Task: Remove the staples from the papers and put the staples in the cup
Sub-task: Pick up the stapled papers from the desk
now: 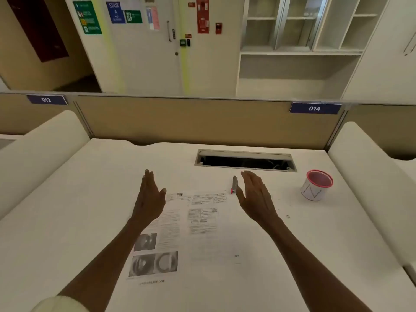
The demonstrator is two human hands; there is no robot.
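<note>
Printed papers point(191, 230) with text and grey pictures lie flat in the middle of the white desk point(78, 199). My left hand point(149, 197) hovers over their far left corner, fingers straight and empty. My right hand point(255, 194) is held flat beyond their far right corner, also empty. A slim grey tool with a red tip point(234, 184) lies just left of my right hand. A white paper cup with a red rim point(316, 185) stands upright at the far right. A tiny dark speck, perhaps a staple point(287, 216), lies on the desk right of my right arm.
An open cable slot point(245, 159) cuts into the desk behind the hands. A tan partition point(191, 120) with labels 013 and 014 closes the back. White curved dividers point(369, 176) border both sides of the desk.
</note>
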